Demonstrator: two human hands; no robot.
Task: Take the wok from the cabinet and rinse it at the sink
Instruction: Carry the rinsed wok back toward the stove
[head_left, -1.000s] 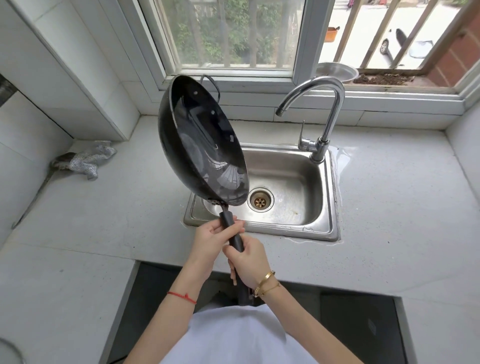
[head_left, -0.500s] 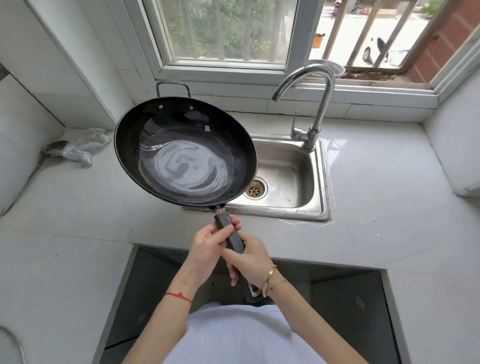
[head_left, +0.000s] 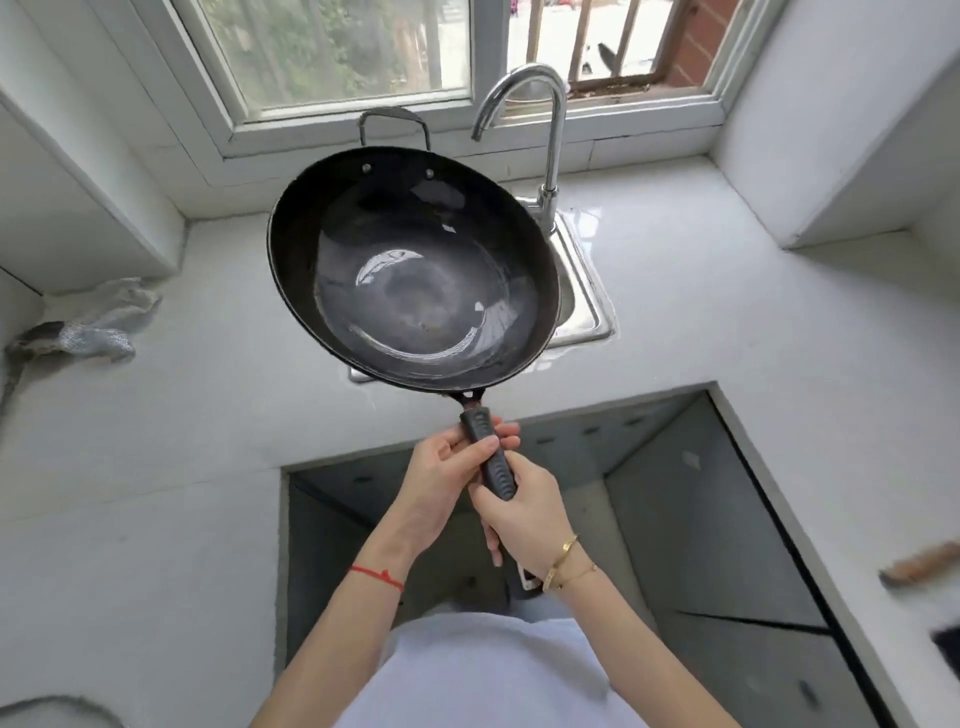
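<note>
A black wok (head_left: 415, 270) is held level, its wet inside facing up, above the steel sink (head_left: 584, 306) and hiding most of the basin. Both hands grip its long black handle (head_left: 491, 457): my left hand (head_left: 441, 478) nearer the bowl, my right hand (head_left: 524, 514) further back. A small loop handle (head_left: 395, 122) sticks out at the wok's far rim. The chrome tap (head_left: 545, 130) rises behind the wok's right side, with no water running from its spout.
Pale stone counter (head_left: 727, 332) runs around the sink. A crumpled cloth (head_left: 88, 327) lies at the left by the wall. The window (head_left: 343, 57) is behind the tap. Below my hands is an open dark cabinet space (head_left: 649, 519). A wooden-handled object (head_left: 919, 569) sits at the right edge.
The wok went from tilted on its side over the sink to level with its inside up, then shifted right over the basin. Both hands stayed on the handle.
</note>
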